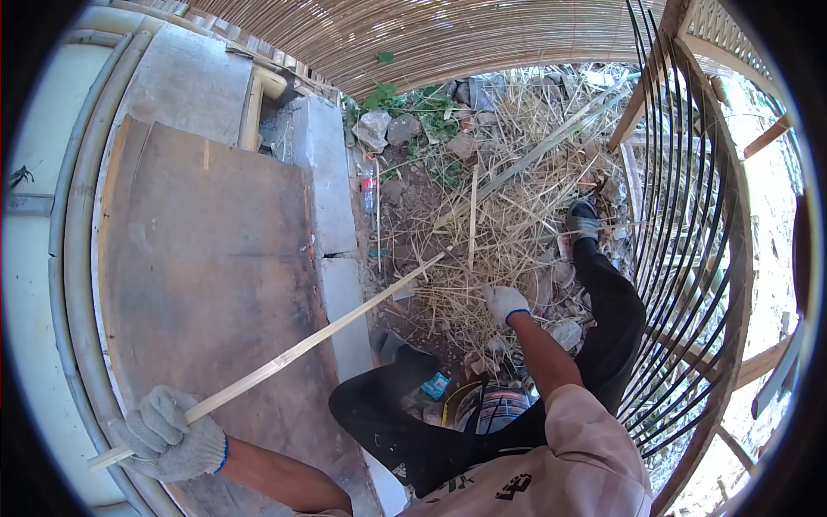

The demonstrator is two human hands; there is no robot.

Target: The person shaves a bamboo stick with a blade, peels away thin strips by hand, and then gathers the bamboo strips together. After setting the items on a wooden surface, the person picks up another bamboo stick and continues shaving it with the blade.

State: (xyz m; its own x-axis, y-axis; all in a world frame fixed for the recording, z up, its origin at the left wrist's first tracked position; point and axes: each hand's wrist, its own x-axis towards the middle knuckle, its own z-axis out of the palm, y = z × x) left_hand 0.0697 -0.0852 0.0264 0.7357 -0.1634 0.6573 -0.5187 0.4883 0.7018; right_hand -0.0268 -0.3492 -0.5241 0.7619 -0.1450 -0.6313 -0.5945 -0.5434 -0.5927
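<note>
My left hand (168,433), in a pale knitted work glove with a blue cuff, is closed around a long bamboo strip (297,351) near its lower end. The strip slants up to the right across a brown board, and its far tip hangs over the littered ground. My right hand (504,305), gloved the same way, is above the bamboo shavings (465,297), in front of my bent leg. Its fingers look curled, and whatever they may hold is too small to make out. Another narrow bamboo strip (473,215) lies on the shavings beyond it.
The brown board (211,250) lies on my left, beside a pale concrete ledge (343,289). A plastic bottle (369,185), rocks (372,130) and weeds are ahead. A wooden frame with dark rods (689,258) stands on my right. A blue packet (436,385) lies between my legs.
</note>
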